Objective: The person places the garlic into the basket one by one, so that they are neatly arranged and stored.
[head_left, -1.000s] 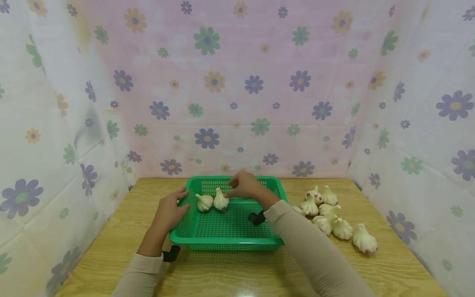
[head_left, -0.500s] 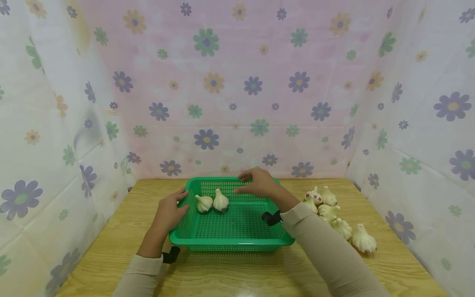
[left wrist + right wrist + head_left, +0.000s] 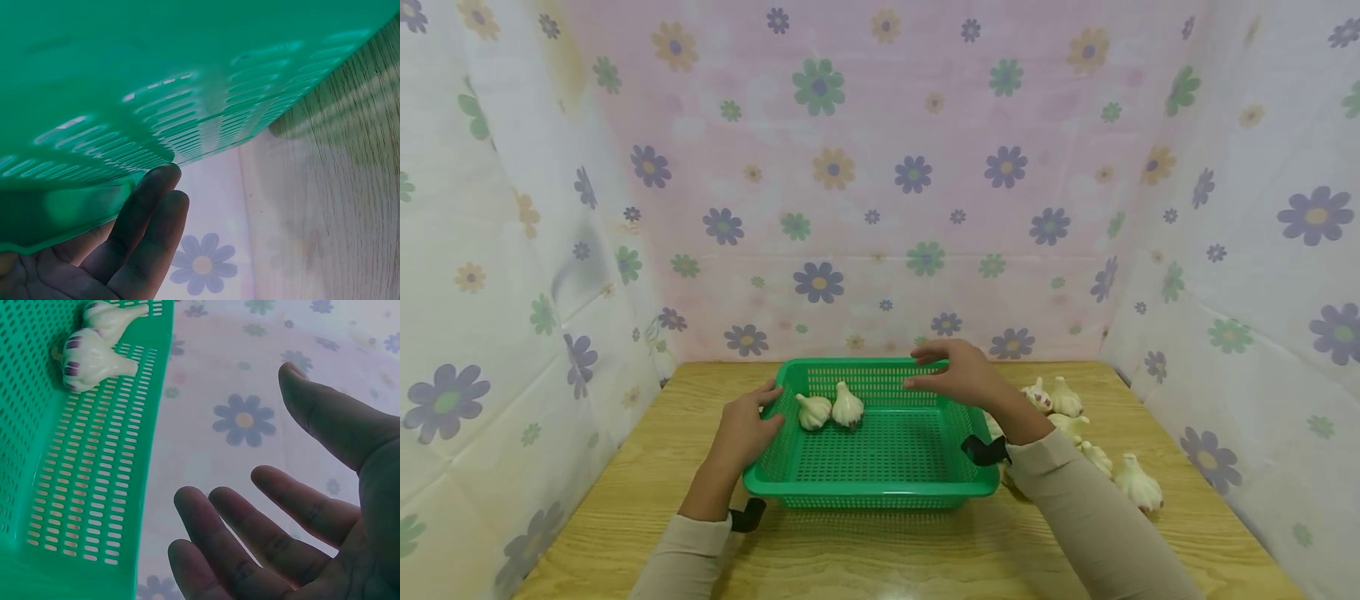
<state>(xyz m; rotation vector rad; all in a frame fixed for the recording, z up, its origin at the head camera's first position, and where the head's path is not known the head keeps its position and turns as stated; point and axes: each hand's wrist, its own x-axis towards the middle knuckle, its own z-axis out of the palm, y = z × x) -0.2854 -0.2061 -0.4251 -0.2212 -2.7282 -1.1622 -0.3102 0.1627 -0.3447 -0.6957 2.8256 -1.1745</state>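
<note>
The table [image 3: 880,558] bears a basket [image 3: 880,489]; it holds two garlic bulbs [image 3: 847,408].

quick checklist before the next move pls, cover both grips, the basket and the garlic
1. Left grip on the green basket: ok, at its left rim.
2. Right grip free: ok, fingers apart, nothing held.
3. Two garlic bulbs inside: ok, toward the left end.
4. Loose garlic fully visible: not ok, the right sleeve hides some.
5. Number of loose bulbs: cannot tell.
</note>
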